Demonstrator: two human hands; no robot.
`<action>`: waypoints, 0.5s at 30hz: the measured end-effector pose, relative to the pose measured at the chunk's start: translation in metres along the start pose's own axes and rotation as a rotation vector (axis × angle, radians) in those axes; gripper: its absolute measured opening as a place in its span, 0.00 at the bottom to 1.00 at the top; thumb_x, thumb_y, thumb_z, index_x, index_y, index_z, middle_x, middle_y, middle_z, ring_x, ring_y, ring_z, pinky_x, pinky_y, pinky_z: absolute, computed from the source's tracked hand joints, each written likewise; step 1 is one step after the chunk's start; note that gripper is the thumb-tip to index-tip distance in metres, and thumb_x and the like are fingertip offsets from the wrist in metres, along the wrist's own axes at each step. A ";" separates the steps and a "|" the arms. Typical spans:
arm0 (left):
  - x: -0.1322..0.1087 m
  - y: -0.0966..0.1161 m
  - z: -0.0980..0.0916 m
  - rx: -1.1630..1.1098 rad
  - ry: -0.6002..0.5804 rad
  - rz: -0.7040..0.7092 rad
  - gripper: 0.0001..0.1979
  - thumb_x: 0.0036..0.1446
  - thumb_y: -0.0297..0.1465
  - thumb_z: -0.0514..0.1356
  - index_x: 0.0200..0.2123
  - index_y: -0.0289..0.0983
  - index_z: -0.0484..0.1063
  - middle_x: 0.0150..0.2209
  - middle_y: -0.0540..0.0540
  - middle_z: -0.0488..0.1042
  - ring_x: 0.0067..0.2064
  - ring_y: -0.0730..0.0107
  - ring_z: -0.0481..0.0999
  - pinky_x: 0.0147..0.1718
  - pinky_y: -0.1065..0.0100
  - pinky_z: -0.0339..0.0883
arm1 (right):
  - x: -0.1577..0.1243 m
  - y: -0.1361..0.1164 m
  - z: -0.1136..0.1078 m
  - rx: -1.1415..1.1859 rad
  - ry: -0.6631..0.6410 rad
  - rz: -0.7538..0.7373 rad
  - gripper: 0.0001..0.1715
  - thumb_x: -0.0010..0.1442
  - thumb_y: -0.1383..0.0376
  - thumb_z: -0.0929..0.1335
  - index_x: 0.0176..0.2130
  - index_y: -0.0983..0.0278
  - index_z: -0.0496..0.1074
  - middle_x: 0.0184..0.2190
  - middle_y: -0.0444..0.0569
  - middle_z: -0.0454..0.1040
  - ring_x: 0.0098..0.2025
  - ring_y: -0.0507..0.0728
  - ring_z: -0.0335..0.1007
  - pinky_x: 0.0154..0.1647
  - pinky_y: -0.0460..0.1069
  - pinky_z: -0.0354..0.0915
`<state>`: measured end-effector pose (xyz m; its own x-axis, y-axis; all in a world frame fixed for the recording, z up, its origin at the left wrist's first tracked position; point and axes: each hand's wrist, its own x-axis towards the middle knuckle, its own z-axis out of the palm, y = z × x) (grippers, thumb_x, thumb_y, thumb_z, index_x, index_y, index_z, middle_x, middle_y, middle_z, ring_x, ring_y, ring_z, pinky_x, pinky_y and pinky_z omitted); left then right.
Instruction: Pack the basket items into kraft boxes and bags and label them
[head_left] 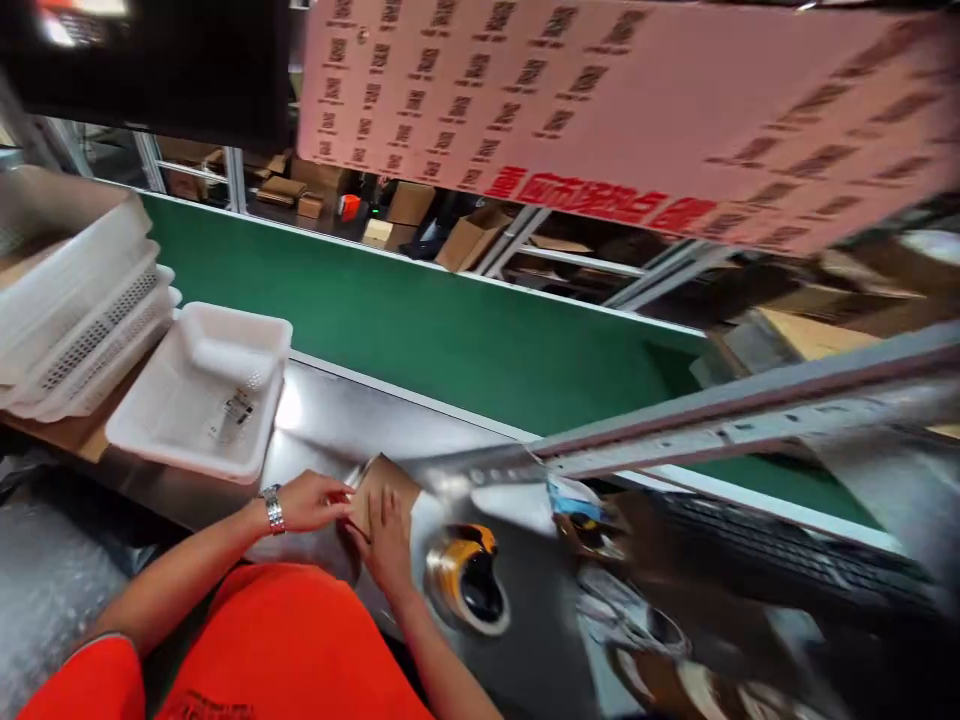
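Note:
A small brown cardboard box [381,480] lies on the steel worktop [330,425] in front of me. My left hand [311,500], with a metal watch on its wrist, grips the box's left edge with curled fingers. My right hand [386,540] lies flat on top of the box with its fingers stretched out. A roll of brown packing tape [465,585] with a yellow and black holder sits just right of my right hand.
An open white tray [187,440] holding a small packet [236,412] stands at the left, beside stacked white baskets [82,310]. A green conveyor belt [420,320] runs behind. A metal rail [712,425], a black keyboard [787,560] and a pink barcode sheet [600,100] are to the right and overhead.

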<state>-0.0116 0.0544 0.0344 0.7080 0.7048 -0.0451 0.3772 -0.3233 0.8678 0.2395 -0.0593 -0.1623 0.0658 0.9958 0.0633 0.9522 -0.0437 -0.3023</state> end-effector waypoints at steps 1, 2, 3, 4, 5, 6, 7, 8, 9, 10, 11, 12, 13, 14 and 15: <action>-0.005 0.002 -0.027 0.017 0.036 -0.011 0.22 0.73 0.43 0.63 0.59 0.37 0.86 0.50 0.39 0.90 0.48 0.57 0.89 0.51 0.62 0.81 | 0.003 0.004 0.002 -0.009 0.012 -0.004 0.46 0.76 0.44 0.62 0.81 0.65 0.60 0.84 0.72 0.51 0.86 0.79 0.43 0.80 0.81 0.48; -0.009 0.001 -0.057 0.052 0.102 -0.043 0.23 0.74 0.43 0.62 0.61 0.37 0.85 0.51 0.40 0.90 0.49 0.58 0.89 0.53 0.62 0.80 | 0.007 0.008 0.003 -0.014 0.015 -0.010 0.45 0.76 0.46 0.62 0.81 0.64 0.60 0.84 0.71 0.51 0.86 0.79 0.43 0.80 0.81 0.49; -0.013 -0.002 -0.088 0.105 0.189 -0.087 0.23 0.75 0.43 0.61 0.62 0.37 0.84 0.52 0.40 0.90 0.50 0.58 0.88 0.55 0.62 0.80 | 0.012 0.012 0.004 -0.014 0.010 -0.018 0.44 0.76 0.49 0.61 0.81 0.64 0.60 0.84 0.71 0.51 0.87 0.79 0.43 0.80 0.81 0.49; -0.015 -0.007 -0.118 0.169 0.261 -0.146 0.22 0.76 0.41 0.60 0.63 0.36 0.83 0.53 0.40 0.89 0.52 0.58 0.88 0.57 0.61 0.79 | 0.015 0.016 0.004 -0.012 -0.001 -0.027 0.44 0.75 0.51 0.61 0.81 0.63 0.59 0.85 0.70 0.50 0.87 0.78 0.42 0.80 0.82 0.49; -0.017 -0.014 -0.146 0.241 0.316 -0.221 0.22 0.77 0.39 0.59 0.64 0.35 0.83 0.55 0.38 0.89 0.54 0.57 0.87 0.59 0.61 0.78 | 0.018 0.020 0.004 -0.008 -0.017 -0.038 0.44 0.74 0.53 0.61 0.82 0.62 0.59 0.85 0.69 0.49 0.87 0.78 0.42 0.80 0.81 0.49; -0.018 -0.023 -0.171 0.323 0.327 -0.318 0.22 0.77 0.37 0.59 0.65 0.33 0.82 0.57 0.36 0.88 0.56 0.55 0.87 0.61 0.59 0.76 | 0.020 0.024 0.004 -0.003 -0.035 -0.052 0.44 0.73 0.54 0.62 0.82 0.60 0.59 0.86 0.68 0.47 0.87 0.77 0.41 0.80 0.80 0.49; -0.018 -0.033 -0.191 0.406 0.305 -0.425 0.22 0.76 0.36 0.60 0.65 0.32 0.81 0.58 0.34 0.87 0.59 0.51 0.86 0.63 0.58 0.75 | 0.021 0.027 0.004 0.004 -0.054 -0.071 0.45 0.72 0.55 0.63 0.82 0.59 0.59 0.86 0.67 0.46 0.88 0.77 0.40 0.80 0.79 0.49; -0.018 -0.044 -0.206 0.477 0.265 -0.527 0.22 0.75 0.36 0.62 0.65 0.31 0.81 0.60 0.32 0.86 0.62 0.47 0.85 0.64 0.56 0.74 | 0.022 0.031 0.003 0.012 -0.072 -0.089 0.46 0.70 0.55 0.65 0.82 0.59 0.59 0.87 0.66 0.44 0.88 0.77 0.39 0.81 0.77 0.50; -0.017 -0.054 -0.216 0.531 0.213 -0.612 0.22 0.73 0.36 0.65 0.63 0.30 0.81 0.60 0.29 0.85 0.64 0.43 0.84 0.65 0.54 0.74 | 0.023 0.033 0.001 0.021 -0.088 -0.101 0.47 0.69 0.55 0.66 0.82 0.60 0.60 0.87 0.66 0.44 0.88 0.77 0.38 0.81 0.76 0.50; -0.016 -0.064 -0.222 0.568 0.167 -0.677 0.24 0.68 0.38 0.70 0.62 0.30 0.82 0.60 0.27 0.85 0.64 0.39 0.83 0.64 0.52 0.75 | 0.024 0.034 -0.002 0.029 -0.105 -0.104 0.48 0.68 0.56 0.66 0.81 0.61 0.61 0.87 0.67 0.44 0.88 0.76 0.37 0.81 0.76 0.50; -0.016 -0.073 -0.223 0.590 0.127 -0.726 0.27 0.62 0.38 0.75 0.60 0.29 0.82 0.60 0.25 0.84 0.64 0.36 0.83 0.63 0.51 0.76 | 0.026 0.034 -0.007 0.035 -0.125 -0.096 0.48 0.68 0.58 0.65 0.81 0.62 0.61 0.87 0.67 0.44 0.88 0.76 0.36 0.80 0.76 0.51; -0.016 -0.081 -0.223 0.603 0.101 -0.760 0.32 0.54 0.38 0.81 0.58 0.29 0.83 0.60 0.24 0.84 0.63 0.33 0.84 0.62 0.50 0.77 | 0.030 0.030 -0.014 0.039 -0.152 -0.072 0.47 0.68 0.59 0.64 0.81 0.63 0.62 0.86 0.67 0.45 0.88 0.75 0.37 0.80 0.77 0.52; -0.016 -0.088 -0.220 0.610 0.101 -0.773 0.36 0.46 0.37 0.84 0.56 0.29 0.82 0.60 0.22 0.83 0.61 0.31 0.84 0.60 0.51 0.78 | 0.035 0.024 -0.025 0.043 -0.192 -0.035 0.46 0.68 0.60 0.62 0.81 0.63 0.63 0.86 0.68 0.47 0.88 0.75 0.38 0.78 0.78 0.54; -0.017 -0.095 -0.217 0.614 0.122 -0.767 0.39 0.40 0.37 0.86 0.55 0.27 0.82 0.60 0.21 0.83 0.60 0.31 0.85 0.59 0.52 0.78 | 0.042 0.016 -0.039 0.055 -0.242 0.006 0.45 0.69 0.60 0.62 0.80 0.64 0.65 0.85 0.69 0.51 0.87 0.76 0.41 0.77 0.79 0.56; -0.018 -0.100 -0.214 0.613 0.160 -0.733 0.40 0.39 0.38 0.87 0.52 0.26 0.80 0.59 0.20 0.82 0.60 0.31 0.85 0.59 0.55 0.77 | 0.048 0.004 -0.056 0.087 -0.290 0.033 0.44 0.70 0.57 0.61 0.79 0.64 0.67 0.83 0.70 0.55 0.86 0.77 0.45 0.76 0.79 0.58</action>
<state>-0.1905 0.2092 0.0542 0.1003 0.9253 -0.3658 0.9706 -0.0102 0.2403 0.2636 -0.0162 -0.1073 -0.0039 0.9758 -0.2187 0.9211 -0.0817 -0.3807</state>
